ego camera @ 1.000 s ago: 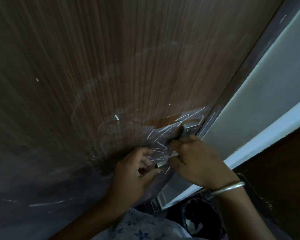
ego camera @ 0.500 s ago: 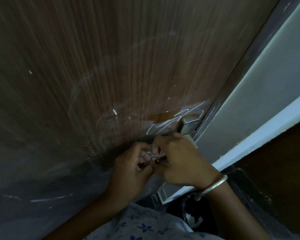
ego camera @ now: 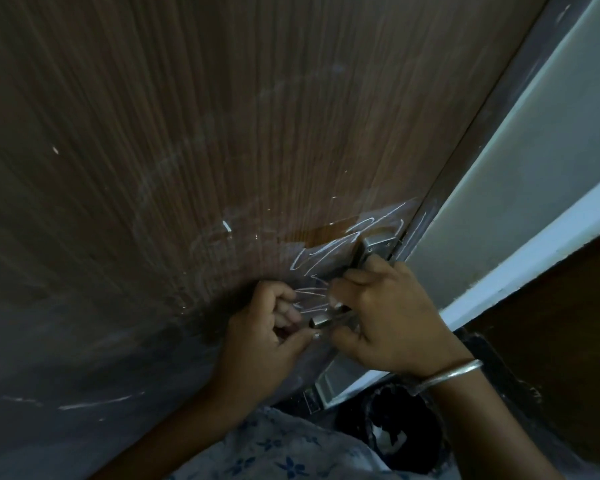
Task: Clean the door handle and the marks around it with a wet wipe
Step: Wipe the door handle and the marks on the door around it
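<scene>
Low in the middle of the frame, two hands meet at the door handle (ego camera: pixel 329 318), a shiny metal bar that sticks out from the brown door (ego camera: pixel 222 133). The right hand (ego camera: pixel 388 320) is curled over the bar from the right side, fingers bent around it. The left hand (ego camera: pixel 267 330) is just beside the bar's free end, with its fingers curled in and the thumb close to the metal tip; I cannot tell if it is pinching anything. I cannot see the wet wipe at all, so it may be tucked inside one of the hands. The handle looks hard, stiff and smooth, so I think it will feel slippery when wet and will not bend; it is best held along the bar, not at the tip. A wipe would be soft and floppy, so it should be bunched up in the fingers. White chalky marks (ego camera: pixel 312 258) scribble over the door just above the hands, near the metal lock plate (ego camera: pixel 374 245) at the door's edge. They still look bright, so I think most of the cleaning is left to do
</scene>
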